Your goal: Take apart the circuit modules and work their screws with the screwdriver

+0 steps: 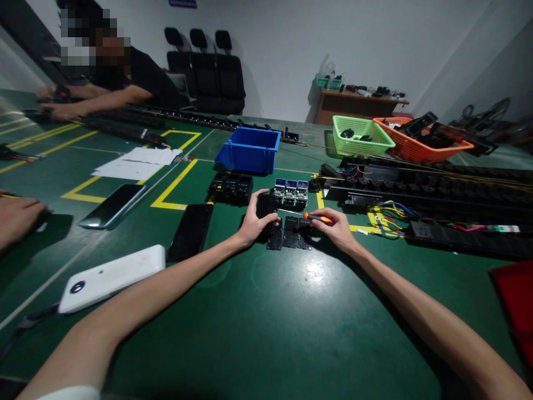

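My left hand is closed around a black plastic housing, its thumb toward the screwdriver's tip. An orange-and-black screwdriver is gripped in my right hand, and its thin shaft points left at the housing. Whether the tip touches it I cannot tell. Flat black plastic covers lie on the green table just below both hands. Behind the hands sits a row of small circuit modules with blue-white screens. Several black housings stand together left of my left hand.
A blue bin stands behind the housings; a green basket and an orange basket are farther right. Long black rails with wires run along the right. Phones and a white power bank lie left. A co-worker leans over the table.
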`<state>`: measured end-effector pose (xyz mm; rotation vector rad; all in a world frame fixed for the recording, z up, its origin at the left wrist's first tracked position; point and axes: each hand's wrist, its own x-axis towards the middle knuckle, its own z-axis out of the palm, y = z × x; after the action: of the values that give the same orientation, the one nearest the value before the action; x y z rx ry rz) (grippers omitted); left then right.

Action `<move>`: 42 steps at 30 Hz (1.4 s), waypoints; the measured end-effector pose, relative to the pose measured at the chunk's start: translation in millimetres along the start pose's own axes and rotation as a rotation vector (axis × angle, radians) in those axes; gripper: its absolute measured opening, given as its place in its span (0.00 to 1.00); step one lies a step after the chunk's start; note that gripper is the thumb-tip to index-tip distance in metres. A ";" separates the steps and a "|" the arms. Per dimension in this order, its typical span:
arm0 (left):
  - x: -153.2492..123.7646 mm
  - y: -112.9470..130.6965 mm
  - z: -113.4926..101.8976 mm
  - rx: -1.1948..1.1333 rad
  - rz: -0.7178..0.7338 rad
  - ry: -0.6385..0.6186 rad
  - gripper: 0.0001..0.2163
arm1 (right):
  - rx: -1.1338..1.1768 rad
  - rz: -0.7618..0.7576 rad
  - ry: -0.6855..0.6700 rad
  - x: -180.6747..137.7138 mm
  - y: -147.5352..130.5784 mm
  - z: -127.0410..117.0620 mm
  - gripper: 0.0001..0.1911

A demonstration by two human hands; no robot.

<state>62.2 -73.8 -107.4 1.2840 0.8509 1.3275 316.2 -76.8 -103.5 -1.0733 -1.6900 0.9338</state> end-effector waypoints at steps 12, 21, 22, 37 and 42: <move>-0.4 6.0 -0.3 0.045 -0.011 -0.001 0.35 | 0.023 0.022 -0.015 1.0 1.8 -0.5 0.13; 1.5 3.3 -1.9 -0.024 -0.032 0.008 0.35 | -0.019 0.045 -0.050 2.2 2.2 -0.2 0.12; 1.8 2.8 -1.9 -0.031 -0.034 0.008 0.35 | -0.031 0.045 -0.063 2.1 2.1 0.0 0.12; 2.9 2.5 -0.8 -0.057 -0.035 0.063 0.34 | -0.007 0.090 -0.068 4.5 2.2 -1.7 0.12; 2.4 5.1 -0.5 -0.023 -0.018 0.067 0.35 | 0.065 0.105 -0.033 3.3 0.0 -1.6 0.14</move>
<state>60.9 -72.4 -102.0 1.2167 0.8894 1.3685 317.0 -73.5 -102.1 -1.1173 -1.6308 1.0714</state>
